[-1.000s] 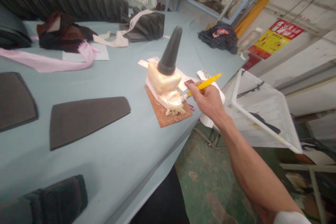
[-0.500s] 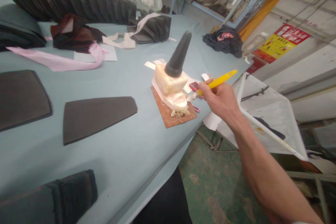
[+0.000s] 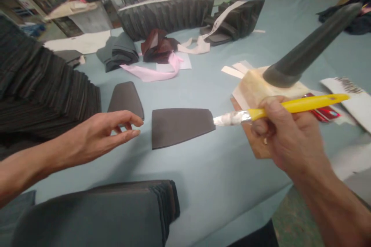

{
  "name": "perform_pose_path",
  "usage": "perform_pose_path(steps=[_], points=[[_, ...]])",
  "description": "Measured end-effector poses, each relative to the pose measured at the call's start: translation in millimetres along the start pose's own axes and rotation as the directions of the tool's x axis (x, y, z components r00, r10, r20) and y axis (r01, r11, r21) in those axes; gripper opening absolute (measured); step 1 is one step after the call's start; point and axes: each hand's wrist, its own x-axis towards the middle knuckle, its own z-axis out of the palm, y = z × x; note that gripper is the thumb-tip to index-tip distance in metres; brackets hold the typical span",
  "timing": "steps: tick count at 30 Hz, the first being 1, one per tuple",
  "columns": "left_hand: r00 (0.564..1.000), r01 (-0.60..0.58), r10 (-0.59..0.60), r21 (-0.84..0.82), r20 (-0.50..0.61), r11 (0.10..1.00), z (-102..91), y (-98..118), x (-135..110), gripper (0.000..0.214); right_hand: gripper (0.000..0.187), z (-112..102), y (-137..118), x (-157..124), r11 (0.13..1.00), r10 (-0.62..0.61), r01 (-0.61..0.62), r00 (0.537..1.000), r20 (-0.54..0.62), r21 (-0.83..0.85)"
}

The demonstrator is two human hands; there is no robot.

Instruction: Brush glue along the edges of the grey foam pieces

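Observation:
My right hand (image 3: pixel 285 139) is closed around a yellow-handled brush (image 3: pixel 292 106) whose pale, glue-coated tip points left, just short of a dark grey fabric piece (image 3: pixel 179 125) lying flat on the table. My left hand (image 3: pixel 107 135) hovers open, fingers stretched toward that piece and a second dark piece (image 3: pixel 126 98) behind it. Behind my right hand stands a cream glue-caked block (image 3: pixel 257 87) with a dark cone-shaped handle (image 3: pixel 313 46), resting on a brown board (image 3: pixel 255 142).
Tall stacks of dark fabric pieces sit at the left (image 3: pixel 37 92) and at the near edge (image 3: pixel 116 212). A pink ribbon (image 3: pixel 156 71), dark red cloth (image 3: pixel 158 44) and pleated dark bundles (image 3: pixel 165 15) lie further back on the pale blue table (image 3: pixel 220 177).
The view swung left. My right hand drew the brush away from the glue block toward the fabric piece. My left hand came into view, reaching over the table.

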Motion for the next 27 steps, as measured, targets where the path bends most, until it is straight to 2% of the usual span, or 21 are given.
perform_pose_path(steps=[2, 5, 9, 15, 19, 22, 27], points=[[0.986, -0.163, 0.165, 0.065, -0.019, 0.984, 6.3, -12, 10, 0.043, 0.044, 23, 14, 5, 0.996, 0.071, -0.072, 0.997, 0.027, 0.044], [0.926, -0.371, 0.377, 0.127, -0.022, 0.920, 16.6, -32, 19, 0.036, 0.045, 48, 33, 16, 0.988, 0.125, -0.130, 0.990, 0.062, 0.084], [0.853, -0.506, 0.522, 0.231, -0.011, 0.831, 29.0, -50, 26, 0.037, 0.043, 68, 48, 28, 0.987, 0.126, -0.134, 0.987, 0.095, 0.085], [0.767, -0.587, 0.641, 0.381, -0.022, 0.715, 45.9, -72, 35, 0.047, 0.045, 92, 50, 38, 0.992, 0.111, -0.118, 0.981, 0.162, 0.037], [0.705, -0.606, 0.708, 0.489, -0.033, 0.627, 58.0, -78, 41, 0.046, 0.046, 111, 42, 45, 0.994, 0.100, -0.109, 0.972, 0.211, 0.031], [0.694, -0.574, 0.716, 0.538, -0.081, 0.618, 66.1, -80, 42, 0.043, 0.045, 121, 36, 49, 0.996, 0.074, -0.086, 0.956, 0.284, 0.031], [0.712, -0.551, 0.692, 0.518, -0.117, 0.654, 74.7, -85, 41, 0.045, 0.049, 132, 41, 58, 0.997, 0.045, -0.065, 0.925, 0.378, 0.042]])
